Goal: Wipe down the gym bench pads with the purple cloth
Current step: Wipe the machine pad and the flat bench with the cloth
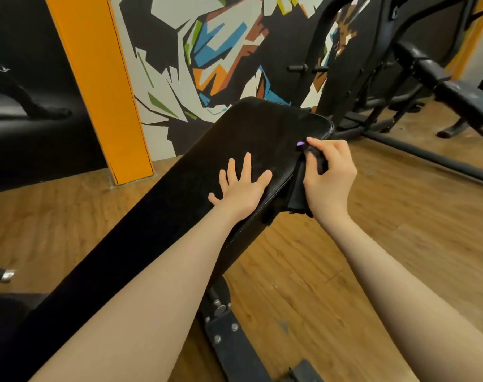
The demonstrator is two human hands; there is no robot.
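A long black bench pad (163, 205) runs from the lower left up to a rounded far end near the wall. My left hand (241, 186) lies flat on the pad near its right edge, fingers spread. My right hand (330, 175) grips a dark cloth (299, 194) against the pad's right side edge; the cloth looks almost black here, with a small purple glint by my fingertips. The lower part of the cloth hangs down beside the pad.
The bench's black metal frame (229, 334) with bolts stands on the wood floor (317, 271) below the pad. Another black bench and rack (428, 78) stand at the right rear. An orange pillar (97, 86) and a painted wall are behind the pad.
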